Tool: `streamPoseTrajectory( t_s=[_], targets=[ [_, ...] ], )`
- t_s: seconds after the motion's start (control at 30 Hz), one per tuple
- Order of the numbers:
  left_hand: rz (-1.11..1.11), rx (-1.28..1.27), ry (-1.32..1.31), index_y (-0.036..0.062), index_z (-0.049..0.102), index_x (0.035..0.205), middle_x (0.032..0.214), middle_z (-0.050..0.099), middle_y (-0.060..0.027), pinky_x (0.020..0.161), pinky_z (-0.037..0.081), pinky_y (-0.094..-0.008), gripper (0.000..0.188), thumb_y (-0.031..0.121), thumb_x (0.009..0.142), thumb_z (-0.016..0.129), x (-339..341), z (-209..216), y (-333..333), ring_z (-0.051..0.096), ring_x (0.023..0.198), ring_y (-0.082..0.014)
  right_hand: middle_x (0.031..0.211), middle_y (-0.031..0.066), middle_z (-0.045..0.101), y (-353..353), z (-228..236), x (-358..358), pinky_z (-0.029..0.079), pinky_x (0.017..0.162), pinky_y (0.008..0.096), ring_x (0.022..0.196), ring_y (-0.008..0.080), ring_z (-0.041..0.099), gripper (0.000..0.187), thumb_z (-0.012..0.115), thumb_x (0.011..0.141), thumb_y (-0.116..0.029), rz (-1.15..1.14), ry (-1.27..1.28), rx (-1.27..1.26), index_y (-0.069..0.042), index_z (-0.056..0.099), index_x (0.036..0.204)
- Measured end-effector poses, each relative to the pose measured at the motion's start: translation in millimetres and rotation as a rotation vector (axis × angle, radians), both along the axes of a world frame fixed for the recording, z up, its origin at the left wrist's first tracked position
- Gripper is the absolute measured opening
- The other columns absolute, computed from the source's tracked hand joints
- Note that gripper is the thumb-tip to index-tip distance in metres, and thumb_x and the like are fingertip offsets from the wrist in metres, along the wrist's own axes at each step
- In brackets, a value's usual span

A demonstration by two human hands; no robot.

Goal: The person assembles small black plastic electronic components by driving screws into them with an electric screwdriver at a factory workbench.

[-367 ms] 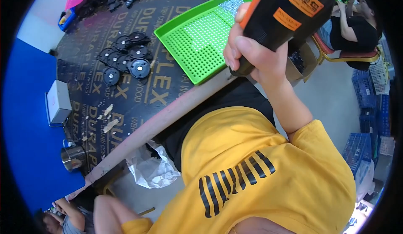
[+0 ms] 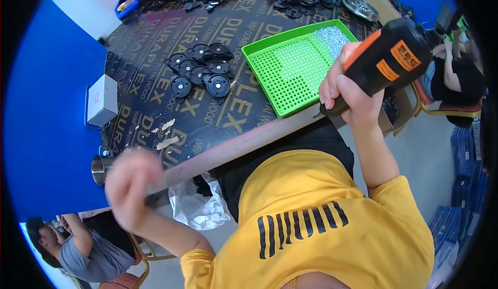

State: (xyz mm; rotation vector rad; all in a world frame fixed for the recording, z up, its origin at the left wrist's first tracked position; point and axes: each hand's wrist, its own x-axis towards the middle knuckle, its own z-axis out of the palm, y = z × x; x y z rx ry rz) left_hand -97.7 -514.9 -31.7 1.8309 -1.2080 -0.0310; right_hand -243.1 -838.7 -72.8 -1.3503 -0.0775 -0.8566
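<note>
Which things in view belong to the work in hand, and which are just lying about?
Likely in use: black power tool, held in right hand; green perforated tray; small silvery pieces; round black discs.

Seemingly lying about: white box; pale scraps; crumpled bag.

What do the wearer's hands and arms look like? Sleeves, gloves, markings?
Short, plain yellow sleeves; forearms bare below. The right hand has no glove or visible markings. The left hand looks ungloved too, but blur hides finer detail.
</note>
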Motion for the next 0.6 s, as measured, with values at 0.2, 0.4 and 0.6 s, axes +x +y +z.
streamPoseTrajectory(
  t_s=[0.2,0.4,0.6],
  targets=[
    [0.544,0.35,0.053,-0.0019,0.061,0.091,0.075,0.06,-0.006,0.054,0.048,-0.0249,0.023,0.02,0.086,0.061,101,-50,-71,0.056,0.061,-0.0111,0.062,0.0068,0.049,4,1,4,0.044,0.047,0.0257,0.047,0.0131,0.049,0.03,0.055,0.08,-0.002,0.005,0.008,-0.007,-0.003,0.042,0.106],
    [0.365,0.396,0.362,0.0006,0.061,0.099,0.084,0.061,-0.0026,0.063,0.047,-0.0249,0.028,0.025,0.086,0.061,124,-70,-85,0.056,0.075,-0.0099,0.062,0.0064,0.05,-5,5,3,0.044,0.047,0.0246,0.046,0.0131,0.05,0.031,0.054,0.08,-0.002,0.03,-0.008,-0.111,-0.002,0.043,0.109],
    [0.255,0.375,0.487,0.0045,0.06,0.097,0.086,0.059,0.0004,0.07,0.043,-0.0223,0.017,0.018,0.085,0.059,121,-68,-72,0.053,0.078,-0.0075,0.061,0.0063,0.05,-1,8,6,0.043,0.047,0.0244,0.046,0.0127,0.05,0.028,0.052,0.079,0.0,0.001,0.022,-0.116,-0.002,0.043,0.106]
  ],
)
